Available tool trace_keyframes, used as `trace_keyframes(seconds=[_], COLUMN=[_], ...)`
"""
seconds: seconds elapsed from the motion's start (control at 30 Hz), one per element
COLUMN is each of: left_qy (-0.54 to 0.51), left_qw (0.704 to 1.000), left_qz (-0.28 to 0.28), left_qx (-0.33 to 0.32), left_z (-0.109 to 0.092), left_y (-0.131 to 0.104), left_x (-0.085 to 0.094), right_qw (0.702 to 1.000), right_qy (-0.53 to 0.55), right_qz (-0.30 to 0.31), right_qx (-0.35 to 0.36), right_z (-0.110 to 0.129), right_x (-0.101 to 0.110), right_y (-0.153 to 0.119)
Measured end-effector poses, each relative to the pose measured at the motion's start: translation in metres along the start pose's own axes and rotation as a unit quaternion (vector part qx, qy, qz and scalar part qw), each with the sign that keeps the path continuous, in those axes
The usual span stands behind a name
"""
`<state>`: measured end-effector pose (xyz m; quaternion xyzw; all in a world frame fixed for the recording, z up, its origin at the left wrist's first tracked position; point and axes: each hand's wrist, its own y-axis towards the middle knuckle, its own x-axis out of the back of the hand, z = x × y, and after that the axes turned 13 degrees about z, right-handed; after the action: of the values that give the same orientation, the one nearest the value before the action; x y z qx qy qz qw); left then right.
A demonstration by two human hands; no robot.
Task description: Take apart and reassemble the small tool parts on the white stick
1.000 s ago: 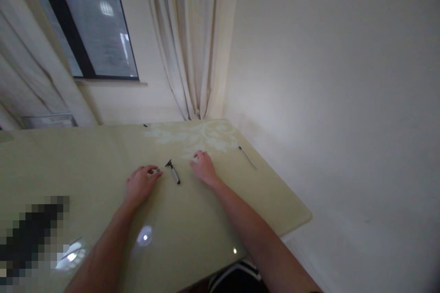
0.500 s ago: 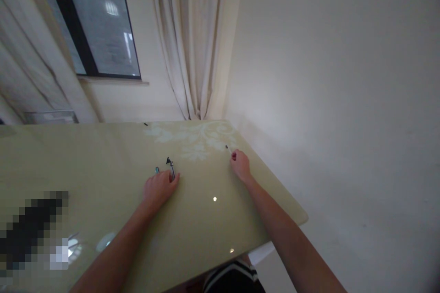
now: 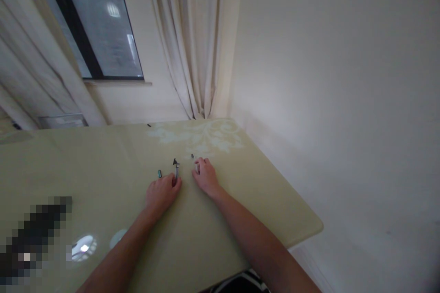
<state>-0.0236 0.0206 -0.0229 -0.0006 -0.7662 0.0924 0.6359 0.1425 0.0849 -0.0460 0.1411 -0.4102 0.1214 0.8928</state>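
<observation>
My left hand (image 3: 161,194) rests on the table (image 3: 268,192) with its fingers closed around a slim, razor-like tool (image 3: 177,169) with a silver handle and a black head. The head points away from me. Just beyond the knuckles lies a short teal and dark cylinder (image 3: 159,173), too small to name. To the right, my right hand (image 3: 206,177) pinches a thin whitish stick (image 3: 196,165) with a dark tip. That tip points forward and left, a short gap from the black head. Part of each held item is hidden by fingers.
A small dark piece (image 3: 149,125) lies by the table's far edge. At the left is a pixelated dark shape (image 3: 37,233). A wall (image 3: 326,100) borders the right side, with curtains (image 3: 192,32) and a window (image 3: 99,18) behind the table.
My right hand has moved left with the whitish stick, close to my left hand. The left hand keeps hold of the razor-like tool. The view has shifted slightly.
</observation>
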Motion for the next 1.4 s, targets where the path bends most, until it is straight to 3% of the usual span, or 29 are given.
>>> trace_keyframes(seconds=[0.1,0.2,0.33,0.4,0.53,0.67,0.83,0.93,1.27,1.4], left_qy=[-0.034,-0.073,-0.116,-0.145,-0.269,-0.436,-0.526,-0.557,-0.563,-0.589], left_qw=[0.997,0.97,0.93,0.923,0.906,0.859,0.809,0.791,0.78,0.755], left_qz=[-0.055,-0.149,-0.206,-0.193,-0.141,-0.066,0.025,0.033,0.076,0.109], left_qx=[-0.052,-0.178,-0.281,-0.301,-0.295,-0.259,-0.261,-0.25,-0.263,-0.267], left_z=[-0.001,-0.006,-0.012,-0.013,-0.012,-0.014,-0.018,-0.017,-0.016,-0.013], left_y=[-0.003,-0.009,-0.016,-0.017,-0.016,-0.018,-0.027,-0.031,-0.036,-0.036], left_x=[0.003,0.004,0.004,0.005,0.009,0.012,0.012,0.015,0.026,0.026], right_qw=[0.996,0.979,0.915,0.887,0.867,0.816,0.811,0.81,0.763,0.766], right_qy=[0.066,0.173,0.36,0.406,0.444,0.512,0.499,0.477,0.514,0.507], right_qz=[-0.048,-0.061,0.073,0.122,0.171,0.252,0.287,0.312,0.362,0.37], right_qx=[0.033,0.086,0.165,0.185,0.152,0.088,0.107,0.136,0.151,0.136], right_z=[0.005,0.02,0.032,0.028,0.005,-0.012,-0.002,0.005,0.008,0.009], right_x=[0.007,0.014,0.029,0.039,0.059,0.068,0.068,0.064,0.06,0.064], right_y=[-0.003,-0.005,-0.006,-0.008,-0.02,-0.039,-0.054,-0.056,-0.06,-0.062])
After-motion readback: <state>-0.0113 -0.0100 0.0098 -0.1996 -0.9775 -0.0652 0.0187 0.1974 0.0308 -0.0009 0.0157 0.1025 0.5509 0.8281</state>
